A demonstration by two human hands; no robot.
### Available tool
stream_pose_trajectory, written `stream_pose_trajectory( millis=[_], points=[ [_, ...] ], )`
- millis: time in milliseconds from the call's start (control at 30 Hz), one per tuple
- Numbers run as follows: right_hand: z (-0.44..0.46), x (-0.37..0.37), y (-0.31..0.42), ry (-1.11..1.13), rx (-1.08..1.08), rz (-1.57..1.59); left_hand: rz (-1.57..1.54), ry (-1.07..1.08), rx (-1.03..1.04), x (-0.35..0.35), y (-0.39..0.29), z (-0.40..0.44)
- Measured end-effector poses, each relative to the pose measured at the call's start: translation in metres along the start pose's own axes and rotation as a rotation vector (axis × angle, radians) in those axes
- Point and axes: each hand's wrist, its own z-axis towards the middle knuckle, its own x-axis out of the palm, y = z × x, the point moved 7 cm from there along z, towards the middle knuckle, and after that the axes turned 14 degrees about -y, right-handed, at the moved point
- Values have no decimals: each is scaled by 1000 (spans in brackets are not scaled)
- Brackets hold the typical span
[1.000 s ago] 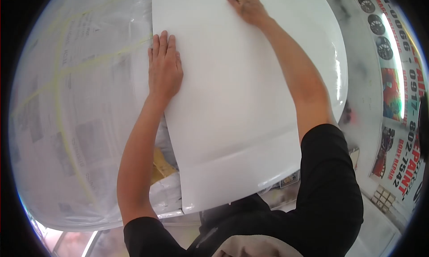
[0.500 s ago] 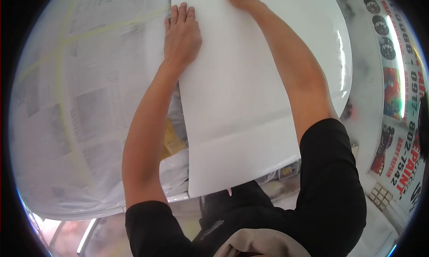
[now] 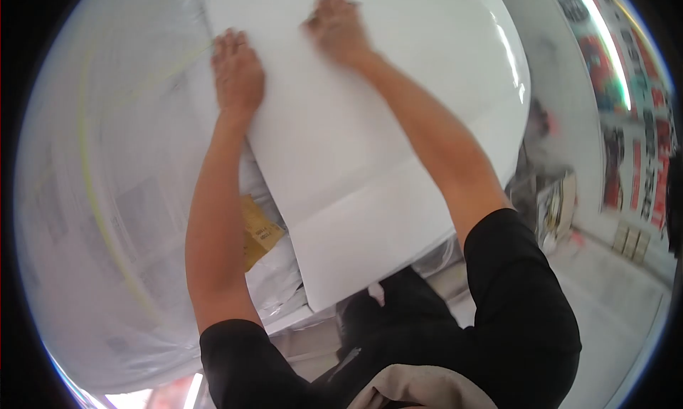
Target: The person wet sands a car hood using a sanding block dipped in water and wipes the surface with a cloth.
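Note:
A smooth white panel (image 3: 341, 174) with a glossy curved right side lies before me. My left hand (image 3: 238, 74) rests on its left edge, palm down and fingers stretched out, beside newspaper masking under clear plastic sheeting (image 3: 128, 174). Farther in on the panel is my right hand (image 3: 338, 32), smeared by motion. Its fingers look bent and pressed to the surface; whatever may be under them cannot be made out. Close to my left forearm, a yellow printed sheet (image 3: 262, 234) lies on the plastic in the gap beside the panel.
Yellow tape (image 3: 89, 160) runs across the masking on the left. To the right, a wall carries printed posters (image 3: 615, 167) and a bright light strip (image 3: 605, 46). A box-like object (image 3: 555, 210) and a small stack of blocks (image 3: 630, 242) stand near the floor there.
My view has shifted and turned, so the panel appears slanted and farther left. My right hand has come nearer along the panel; my left hand stays at the edge.

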Motion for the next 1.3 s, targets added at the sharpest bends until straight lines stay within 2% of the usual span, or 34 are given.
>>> stream_pose_trajectory(
  millis=[33, 67, 133, 233, 267, 333, 367, 400, 433, 467, 500, 533, 567, 600, 633, 667, 733, 767, 800, 833, 867, 967, 1000, 1033, 1067, 1100, 1133, 1200, 1233, 1267, 1300],
  points=[
    [-24, -39, 32, 98, 67, 133, -24, -2, -5, 2, 2, 1],
    [-68, -67, 65, 31, 42, 204, -48, -3, -22, 1, 3, -1],
    [-150, -151, 128, 69, 70, 356, -56, 36, -32, -5, 3, -1],
    [-190, -159, 73, 221, 119, 458, -54, 50, 0, -4, 4, -1],
    [-182, -156, 21, 160, 205, 515, -65, 59, 7, -4, 1, 0],
    [-170, -126, -72, 49, 202, 229, -81, 57, -16, -6, 0, 2],
    [-165, -108, -127, 91, 305, 90, -94, 65, -26, -10, -2, 2],
    [-161, -105, -172, 98, 530, 54, -108, 78, -30, -10, -3, 0],
    [-158, -105, -168, -2, 542, -68, -99, 81, -25, -9, 0, 0],
    [-157, -106, -156, -91, 555, -199, -98, 95, -20, -10, 0, -1],
    [-162, -100, -119, 51, 369, -374, -105, 105, -17, -10, -4, 3],
    [-161, -115, -60, 150, 382, -168, -97, 111, -13, -8, -4, 8],
    [-173, -130, 8, -60, 335, 205, -85, 114, -9, -5, 0, 6],
    [-183, -138, 84, 121, 288, 250, -73, 127, -1, -3, 4, 2],
    [-191, -180, 125, 49, 293, 397, -70, 122, 25, -1, 7, 0],
    [-194, -185, 118, -6, 338, 480, -67, 120, 56, 3, 12, -1],
    [-192, -165, 43, 71, 278, 419, -78, 133, 68, 3, 8, -2],
    [-204, -149, -21, -38, 277, 280, -96, 150, 46, -4, 2, -2],
    [-210, -141, -92, -60, 182, 8, -108, 152, 10, -7, 0, 0],
    [-211, -129, -168, 96, 145, -287, -110, 157, 8, -6, 1, 0],
    [-219, -110, -260, 248, 429, -247, -104, 154, 12, -4, 2, 1],
    [-210, -119, -275, 34, 780, -314, -88, 169, 33, -6, 4, -2],
    [-211, -112, -227, -65, 540, -520, -87, 166, 37, -4, 5, -2],
    [-193, -128, -153, 256, 477, -355, -89, 154, 39, 0, 7, 1],
    [-199, -134, -81, -4, 380, -70, -96, 148, 50, 1, 7, 2],
    [-202, -140, -9, 56, 367, 112, -101, 148, 63, 1, 10, -2],
    [-205, -172, 38, -6, 398, 310, -106, 150, 80, 0, 9, -1],
    [-206, -173, -1, -20, 297, 303, -116, 168, 95, -2, 7, 1],
    [-210, -155, -52, -2, 219, 286, -117, 179, 94, -2, 7, -2],
    [-212, -147, -126, -90, 283, 195, -124, 198, 62, -5, 3, -2],
    [-218, -128, -200, -58, 250, -81, -132, 206, 28, -10, -6, 1]
  ],
)
